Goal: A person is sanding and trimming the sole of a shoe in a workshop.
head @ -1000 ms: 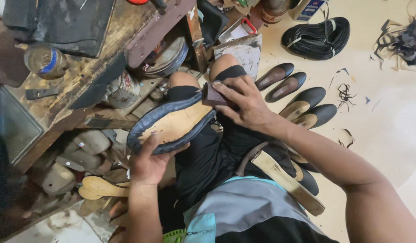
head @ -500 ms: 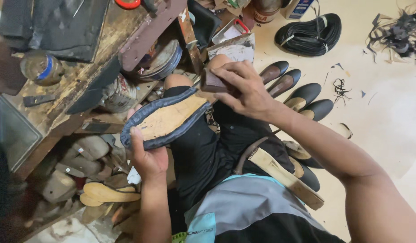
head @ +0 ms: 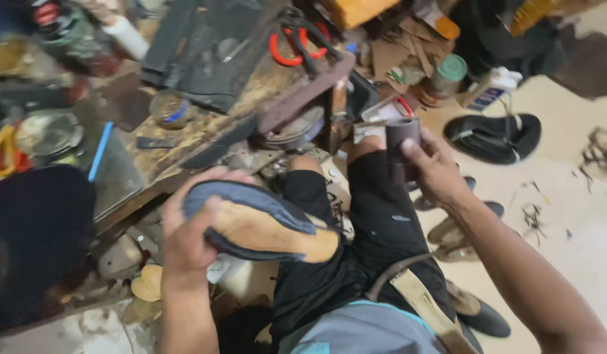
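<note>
My left hand (head: 188, 233) grips a shoe (head: 264, 223) turned sole up, with a tan sole and a dark blue rim, held over my left thigh. My right hand (head: 434, 167) is raised over my right knee and holds a small dark brown block (head: 403, 141) by its lower end. The two hands are well apart, and the block does not touch the shoe. I sit in black shorts with a tan strap (head: 421, 301) across my lap.
A cluttered wooden workbench (head: 205, 137) stands at the left with red-handled scissors (head: 297, 42), a small tin (head: 169, 108) and dark sheets. Black shoes (head: 461, 229) and a black sandal (head: 493, 137) lie on the pale floor at the right. Wooden shoe lasts (head: 146, 282) lie below the bench.
My right hand has lifted the dark block off the shoe sole and moved right. My left hand has turned the shoe and shifted its grip. The view has swung up toward the bench.
</note>
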